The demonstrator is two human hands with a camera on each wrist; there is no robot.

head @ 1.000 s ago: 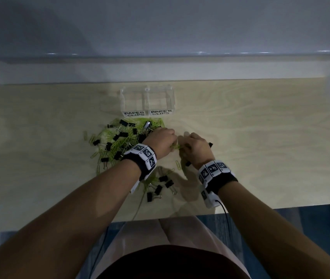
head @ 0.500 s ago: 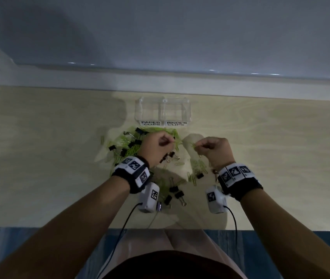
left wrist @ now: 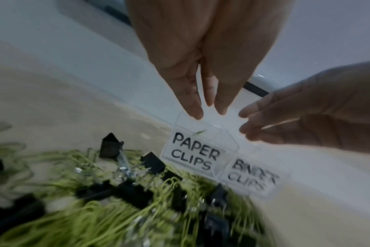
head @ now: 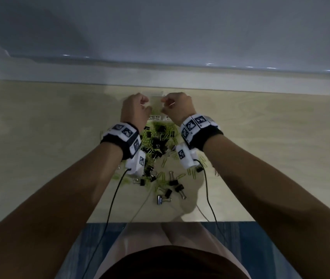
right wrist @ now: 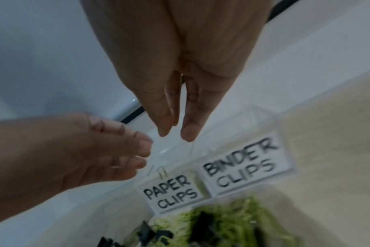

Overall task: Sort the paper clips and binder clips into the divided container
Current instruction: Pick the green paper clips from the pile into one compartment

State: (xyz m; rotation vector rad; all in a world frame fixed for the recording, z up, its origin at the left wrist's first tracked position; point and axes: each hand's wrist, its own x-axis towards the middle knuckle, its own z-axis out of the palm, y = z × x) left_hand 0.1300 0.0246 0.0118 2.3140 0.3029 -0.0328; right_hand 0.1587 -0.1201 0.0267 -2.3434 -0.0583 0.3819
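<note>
Container (left wrist: 199,150): clear hard plastic, box-shaped, split into two compartments, standing on the table (head: 39,148) near its far edge. White paper labels on the front wall read "PAPER CLIPS" (right wrist: 171,192) on the left compartment and "BINDER CLIPS" (right wrist: 241,167) on the right.

Paper clips (head: 161,176): thin bent wire, yellow-green, heaped loosely just in front of the container and strewn toward the near edge. A couple of loose ones (right wrist: 162,172) show at the paper-clip compartment; whether they are falling or lying inside cannot be told.

Binder clips (head: 158,146): black, wedge-shaped bodies with silvery wire handles, mixed through the same heap; several lie apart nearer the person.

Left hand (head: 135,109): above the paper-clip compartment, fingers (left wrist: 192,103) pointing down, straight, narrowly parted, holding nothing visible.

Right hand (head: 177,107): just beside it over the container, fingers (right wrist: 166,117) straight, narrow gap, nothing seen between them.

Table: pale wood, smooth, faint grain.

Wristbands (head: 199,127): black fabric with white printed markers.
</note>
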